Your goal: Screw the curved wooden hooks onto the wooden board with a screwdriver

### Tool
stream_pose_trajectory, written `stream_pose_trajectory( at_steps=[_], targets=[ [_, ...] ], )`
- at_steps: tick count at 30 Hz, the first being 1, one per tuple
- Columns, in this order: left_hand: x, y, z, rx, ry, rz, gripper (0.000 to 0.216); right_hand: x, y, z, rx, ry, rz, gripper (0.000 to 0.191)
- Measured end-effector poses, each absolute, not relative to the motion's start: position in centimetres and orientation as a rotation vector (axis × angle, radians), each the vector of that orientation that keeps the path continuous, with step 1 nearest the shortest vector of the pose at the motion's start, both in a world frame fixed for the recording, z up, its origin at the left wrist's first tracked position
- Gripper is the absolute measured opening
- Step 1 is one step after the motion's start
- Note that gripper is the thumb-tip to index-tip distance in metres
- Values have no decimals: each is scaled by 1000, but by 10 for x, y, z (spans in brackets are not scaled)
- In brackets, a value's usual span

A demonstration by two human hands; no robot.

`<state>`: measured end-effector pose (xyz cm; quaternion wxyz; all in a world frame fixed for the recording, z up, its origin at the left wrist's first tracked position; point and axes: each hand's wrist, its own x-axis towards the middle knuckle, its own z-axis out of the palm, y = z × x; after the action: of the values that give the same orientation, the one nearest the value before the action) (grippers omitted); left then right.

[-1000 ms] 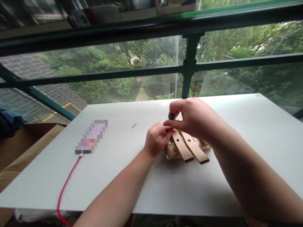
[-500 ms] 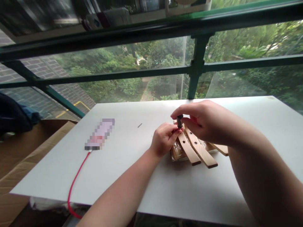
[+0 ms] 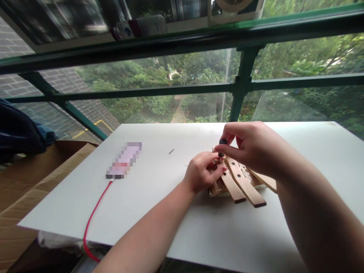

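My right hand (image 3: 244, 144) pinches the dark handle of a stubby screwdriver (image 3: 223, 141), which points downward. Its tip meets the far end of a pale wooden piece (image 3: 233, 187) with dark holes. My left hand (image 3: 202, 171) grips that same end, thumb on one side and fingers on the other, close around the tip. Beside it lies a second curved wooden piece (image 3: 251, 189), also drilled. A third wooden piece (image 3: 265, 180) shows partly under my right forearm. Beneath them is a bundle in clear plastic wrap (image 3: 217, 188), mostly hidden.
A small screw-like metal piece (image 3: 171, 151) lies on the white table (image 3: 142, 212). To the left is a blurred-out phone (image 3: 125, 161) with a red cable (image 3: 92, 220) running over the table edge. Green railing (image 3: 150, 91) stands behind; a cardboard box (image 3: 71, 159) is at the left.
My right hand has changed its hold on the screwdriver, fingers now closed around the handle top. My left thumb and fingers are farther apart. The whole view has shifted slightly.
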<state>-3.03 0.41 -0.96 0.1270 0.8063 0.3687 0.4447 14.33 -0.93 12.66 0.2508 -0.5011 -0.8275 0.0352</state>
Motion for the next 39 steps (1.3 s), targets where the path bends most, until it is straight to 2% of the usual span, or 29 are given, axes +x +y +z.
stream_pose_trajectory(
  at_steps=[5, 18, 20, 24, 32, 34, 39],
  targets=[
    [-31, 1, -9, 2337, 1094, 1245, 34, 143, -5, 123, -1373, -2199, 57, 33],
    [-30, -1, -4, 2312, 1116, 1226, 29, 141, -2, 120, -1426, -2147, -5, 39],
    [-31, 0, -4, 2309, 1122, 1217, 30, 141, 0, 118, -1390, -2141, -31, 35],
    [-31, 0, -4, 2300, 1130, 1192, 30, 141, 4, 113, -1189, -2222, 97, 10],
    [-31, 1, -5, 2325, 1162, 1211, 26, 147, -2, 121, -962, -2453, 392, 28],
    [-32, 1, -5, 2330, 1156, 1202, 26, 148, -3, 122, -982, -2454, 406, 32],
    [-31, 2, -7, 2331, 1121, 1221, 27, 149, -4, 123, -1117, -2380, 308, 29]
  ],
)
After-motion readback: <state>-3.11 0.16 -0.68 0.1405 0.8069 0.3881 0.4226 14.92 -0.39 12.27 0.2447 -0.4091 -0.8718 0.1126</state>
